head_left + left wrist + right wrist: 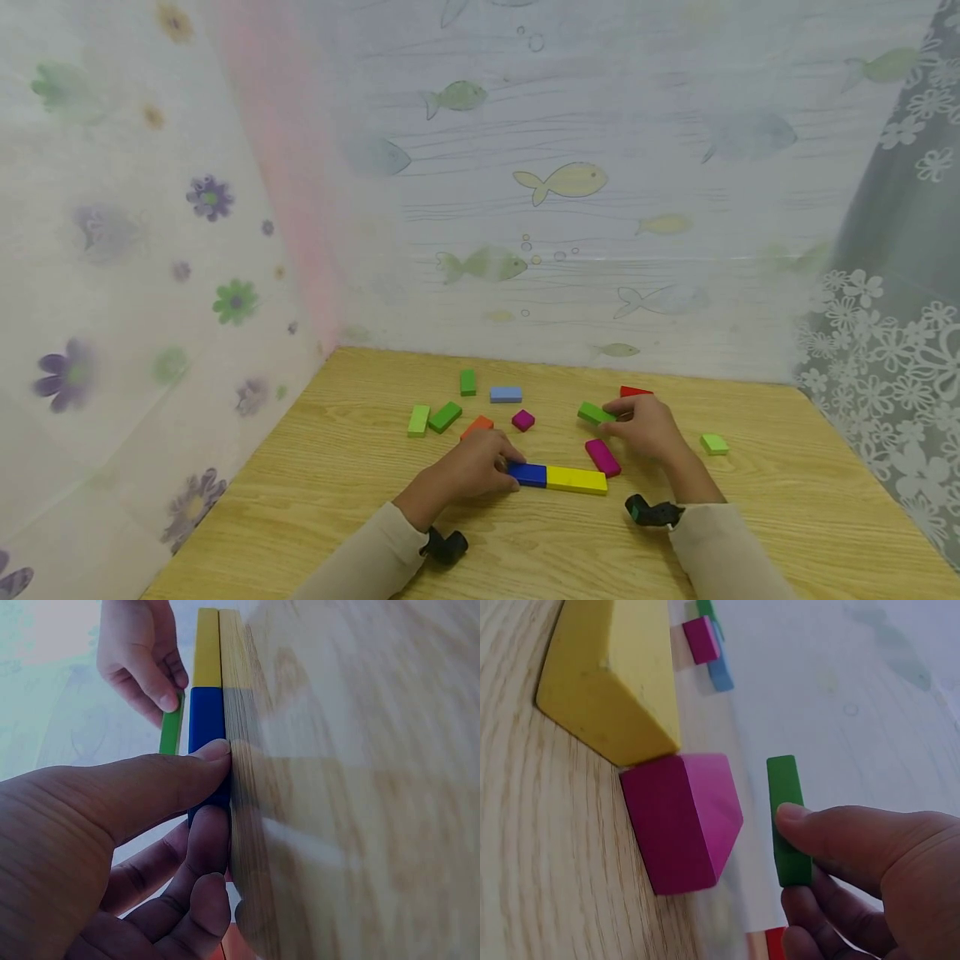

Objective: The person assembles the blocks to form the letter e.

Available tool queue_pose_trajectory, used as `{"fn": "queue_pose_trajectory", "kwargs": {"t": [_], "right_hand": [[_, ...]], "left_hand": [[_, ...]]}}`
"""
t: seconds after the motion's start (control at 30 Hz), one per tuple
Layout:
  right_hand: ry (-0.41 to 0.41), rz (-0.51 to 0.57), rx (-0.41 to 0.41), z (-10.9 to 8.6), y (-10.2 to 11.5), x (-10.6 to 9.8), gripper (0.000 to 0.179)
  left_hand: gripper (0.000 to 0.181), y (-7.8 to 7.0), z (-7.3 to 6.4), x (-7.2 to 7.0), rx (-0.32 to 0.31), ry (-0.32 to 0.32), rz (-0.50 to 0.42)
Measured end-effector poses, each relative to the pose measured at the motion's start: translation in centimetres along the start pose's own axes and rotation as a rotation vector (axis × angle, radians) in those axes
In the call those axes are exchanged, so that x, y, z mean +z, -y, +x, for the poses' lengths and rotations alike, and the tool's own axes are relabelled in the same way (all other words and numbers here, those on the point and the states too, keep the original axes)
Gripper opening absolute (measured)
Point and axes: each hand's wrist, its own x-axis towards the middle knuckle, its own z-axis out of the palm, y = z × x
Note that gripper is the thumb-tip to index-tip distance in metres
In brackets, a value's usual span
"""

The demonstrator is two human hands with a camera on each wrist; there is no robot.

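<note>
My left hand (471, 467) pinches a blue block (531, 475) between thumb and fingers; part of the block is hidden by the hand. End to end with it lies a yellow block (576, 480), forming a straight row on the table. My right hand (647, 429) holds a green block (595, 413), gripped between thumb and fingers. In the right wrist view this green block (784, 780) appears raised above the tabletop. Just below it in the head view, a magenta block (603, 457) lies slanted, close by the yellow block's right end.
Behind my left hand are an orange block (477, 427), a lime block (418, 421) and green blocks (446, 417). Farther back lie a light blue block (506, 395) and a small magenta block (523, 420). A red block (636, 391) and lime piece (714, 444) flank my right hand.
</note>
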Motion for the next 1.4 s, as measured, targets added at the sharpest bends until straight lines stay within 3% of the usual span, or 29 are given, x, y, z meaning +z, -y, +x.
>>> {"fn": "queue_pose_trajectory", "kwargs": {"t": [0.77, 1.4], "right_hand": [[-0.007, 0.004, 0.038, -0.3, 2.1, 1.9, 0.036], [-0.028, -0.008, -0.003, -0.3, 2.2, 2.9, 0.030]], "left_hand": [[0.035, 0.1, -0.1, -0.2, 0.003, 0.003, -0.018], [0.034, 0.4, 0.0, 0.0, -0.001, -0.003, -0.025]]}}
